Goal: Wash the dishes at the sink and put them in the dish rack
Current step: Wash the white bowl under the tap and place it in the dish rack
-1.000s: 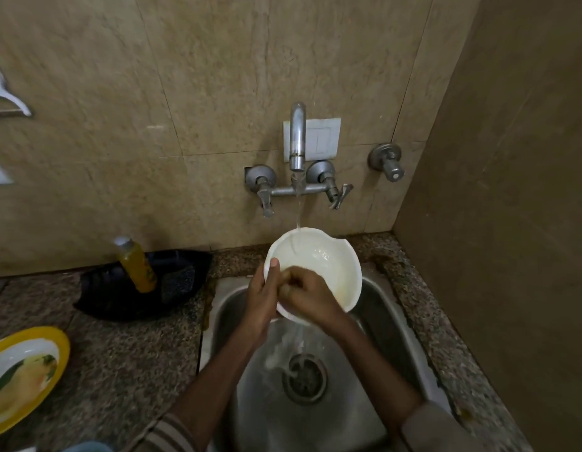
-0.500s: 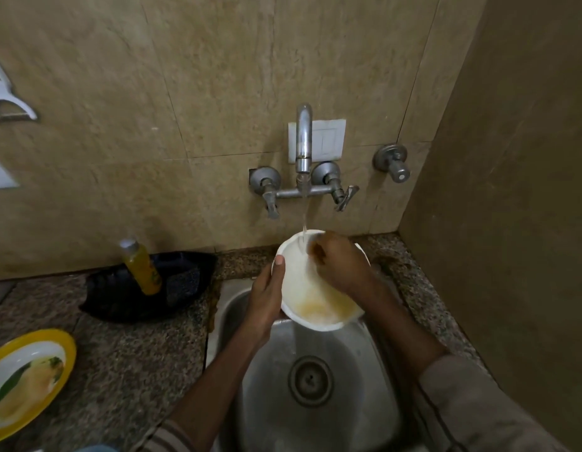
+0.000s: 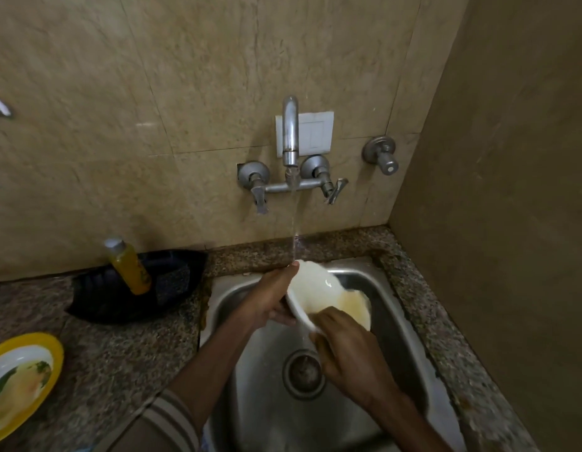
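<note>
A white bowl (image 3: 319, 290) with yellowish water inside is tilted over the steel sink (image 3: 390, 308), under the running stream from the wall tap (image 3: 290, 135). My left hand (image 3: 270, 298) grips the bowl's left rim from behind, thumb near the top edge. My right hand (image 3: 345, 350) is on the bowl's near rim, its fingers curled over the edge into the bowl. Water spills off the bowl toward the drain (image 3: 304, 373).
A black tray (image 3: 97, 298) on the granite counter holds a yellow soap bottle (image 3: 128, 267) and a dark scrub pad (image 3: 174, 283). A yellow-rimmed dirty plate (image 3: 20, 383) lies at the left edge. A side wall closes in on the right.
My right hand moved from the bowl's far top rim down to its near rim. The bowl tipped further and dropped lower into the sink.
</note>
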